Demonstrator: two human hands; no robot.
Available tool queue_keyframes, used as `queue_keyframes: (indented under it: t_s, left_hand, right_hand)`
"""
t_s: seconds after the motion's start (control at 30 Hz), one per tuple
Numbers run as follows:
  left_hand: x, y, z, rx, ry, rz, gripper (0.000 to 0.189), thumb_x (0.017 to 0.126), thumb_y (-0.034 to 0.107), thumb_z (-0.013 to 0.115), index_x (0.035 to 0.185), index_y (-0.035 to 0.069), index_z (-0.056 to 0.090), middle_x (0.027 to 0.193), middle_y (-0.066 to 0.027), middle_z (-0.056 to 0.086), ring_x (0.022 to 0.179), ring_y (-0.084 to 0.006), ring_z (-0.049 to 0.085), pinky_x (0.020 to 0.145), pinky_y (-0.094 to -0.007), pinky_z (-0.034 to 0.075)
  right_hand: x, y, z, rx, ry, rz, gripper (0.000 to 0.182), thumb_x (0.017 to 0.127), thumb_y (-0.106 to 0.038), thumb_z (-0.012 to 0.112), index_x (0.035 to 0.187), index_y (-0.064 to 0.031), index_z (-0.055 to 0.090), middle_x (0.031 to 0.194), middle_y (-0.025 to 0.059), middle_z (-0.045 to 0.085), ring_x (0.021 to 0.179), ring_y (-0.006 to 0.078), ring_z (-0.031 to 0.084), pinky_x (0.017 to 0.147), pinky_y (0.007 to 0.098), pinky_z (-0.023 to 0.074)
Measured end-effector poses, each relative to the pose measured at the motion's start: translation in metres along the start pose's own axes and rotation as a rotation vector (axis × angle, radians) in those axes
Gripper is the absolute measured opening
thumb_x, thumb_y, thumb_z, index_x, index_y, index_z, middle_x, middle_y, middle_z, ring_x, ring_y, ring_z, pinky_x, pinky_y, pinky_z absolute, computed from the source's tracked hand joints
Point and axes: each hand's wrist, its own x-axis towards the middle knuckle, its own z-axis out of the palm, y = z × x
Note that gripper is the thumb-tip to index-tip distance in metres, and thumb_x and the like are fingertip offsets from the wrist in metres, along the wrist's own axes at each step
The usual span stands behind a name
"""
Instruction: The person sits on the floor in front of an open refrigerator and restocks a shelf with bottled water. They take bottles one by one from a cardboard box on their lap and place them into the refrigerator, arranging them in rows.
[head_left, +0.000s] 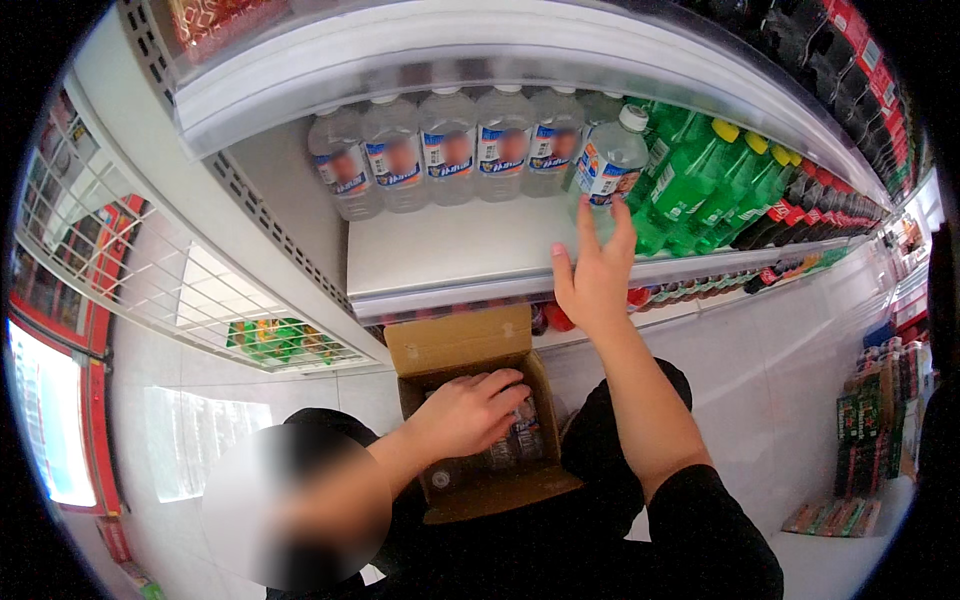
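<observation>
A clear plastic drink bottle (616, 154) with a white cap and a blue, white and orange label leans at the front of the shelf (450, 244). My right hand (596, 274) is at its lower part, fingertips against or just before it, thumb held away. Behind and to the left, several matching bottles (448, 154) stand in a row. Below, an open cardboard carton (465, 337) holds more clear bottles (525, 431). Over these reaches my left hand (476, 409), its fingers bent downward; whether they grip a bottle is hidden.
Green soda bottles (679, 187) with yellow caps stand right of the clear ones, dark cola bottles (814, 202) beyond. A wire rack (150, 247) hangs off the left side of the shelving. Stacked drink cases (862, 420) stand on the tiled floor (757, 375) at right.
</observation>
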Motion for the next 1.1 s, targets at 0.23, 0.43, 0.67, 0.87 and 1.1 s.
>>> queue_keyframes:
  t_s: [0.23, 0.43, 0.67, 0.87, 1.1]
  left_hand:
    - [-0.004, -0.010, 0.014, 0.044, -0.261, -0.104, 0.042, 0.092, 0.025, 0.065, 0.129, 0.007, 0.057, 0.126, -0.0156, 0.062, 0.110, -0.0351, 0.065, 0.088, -0.0469, 0.058]
    - [-0.026, -0.015, 0.041, 0.212, -0.796, -0.411, 0.053, 0.093, 0.033, 0.065, 0.139, 0.008, 0.052, 0.128, -0.0189, 0.063, 0.111, -0.0370, 0.066, 0.091, -0.0501, 0.055]
    - [-0.061, -0.028, 0.104, 0.092, -1.192, -0.348, 0.050, 0.091, 0.040, 0.066, 0.128, 0.007, 0.065, 0.120, -0.0180, 0.070, 0.107, -0.0372, 0.068, 0.087, -0.0514, 0.055]
    - [-0.066, -0.018, 0.101, 0.053, -1.250, -0.263, 0.043, 0.089, 0.037, 0.066, 0.116, 0.005, 0.073, 0.115, -0.0172, 0.072, 0.106, -0.0356, 0.068, 0.086, -0.0499, 0.055]
    - [-0.073, -0.034, 0.130, 0.079, -1.395, -0.200, 0.048, 0.076, 0.017, 0.072, 0.122, 0.008, 0.070, 0.119, -0.0204, 0.069, 0.108, -0.0396, 0.065, 0.089, -0.0540, 0.052]
  right_hand:
    - [-0.003, -0.002, -0.005, -0.003, -0.031, -0.054, 0.063, 0.092, -0.027, 0.065, 0.144, 0.0050, 0.049, 0.152, 0.0358, 0.029, 0.135, 0.0512, 0.037, 0.111, 0.0569, 0.0316]
    - [-0.013, 0.002, 0.000, 0.025, 0.013, -0.098, 0.057, 0.089, -0.028, 0.066, 0.137, 0.0008, 0.056, 0.158, 0.0285, 0.028, 0.137, 0.0484, 0.035, 0.110, 0.0579, 0.0313]
    - [-0.056, -0.055, -0.009, 0.388, -0.068, -0.296, 0.031, 0.081, -0.011, 0.067, 0.111, -0.0025, 0.067, 0.145, 0.0251, 0.046, 0.133, 0.0475, 0.044, 0.110, 0.0596, 0.0345]
    - [-0.093, -0.082, -0.001, 0.672, -0.485, -0.355, 0.024, 0.085, -0.012, 0.066, 0.107, -0.0028, 0.068, 0.127, 0.0176, 0.060, 0.119, 0.0384, 0.059, 0.098, 0.0494, 0.0506]
    - [-0.123, -0.085, 0.021, 0.254, -1.502, -0.550, 0.037, 0.092, -0.030, 0.065, 0.120, -0.0069, 0.065, 0.117, 0.0177, 0.064, 0.112, 0.0387, 0.063, 0.093, 0.0504, 0.0535]
